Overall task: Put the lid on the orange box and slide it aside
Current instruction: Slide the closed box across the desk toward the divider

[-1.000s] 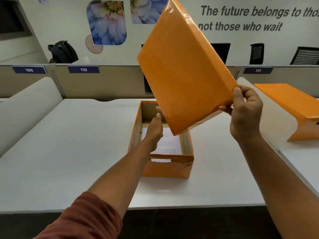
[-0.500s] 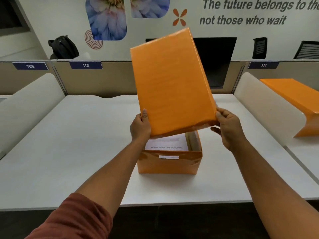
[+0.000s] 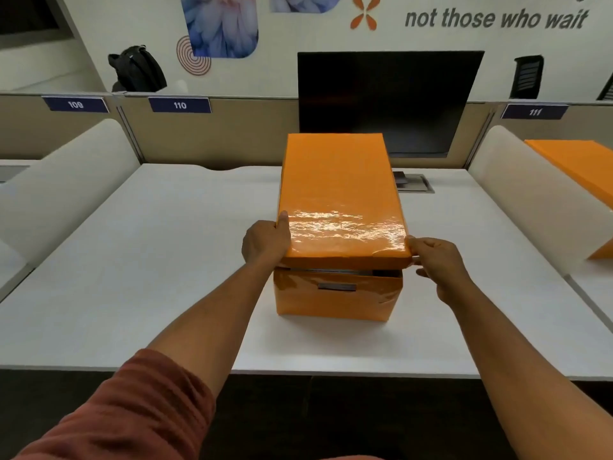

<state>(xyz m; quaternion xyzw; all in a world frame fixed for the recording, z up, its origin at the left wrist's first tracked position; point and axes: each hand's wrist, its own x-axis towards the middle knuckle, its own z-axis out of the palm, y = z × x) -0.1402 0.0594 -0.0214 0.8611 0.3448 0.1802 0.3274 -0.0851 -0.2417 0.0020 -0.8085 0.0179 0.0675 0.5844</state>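
Note:
The orange box (image 3: 336, 295) stands in the middle of the white desk (image 3: 159, 260). The orange lid (image 3: 338, 194) lies nearly flat over its top, glossy with a light reflection near me. A thin dark gap shows under the lid's near edge. My left hand (image 3: 265, 242) grips the lid's near left corner, thumb on top. My right hand (image 3: 438, 260) grips the near right corner. The inside of the box is hidden by the lid.
A dark monitor (image 3: 388, 101) stands behind the box at the beige partition. A cable hatch (image 3: 414, 184) sits in the desk right of the lid. White side dividers (image 3: 66, 184) flank the desk. Another orange lid (image 3: 577, 174) rests on the right neighbouring desk.
The lid has come down from a steep tilt in the air to nearly flat over the box. My left hand took its near left corner, and both hands lowered.

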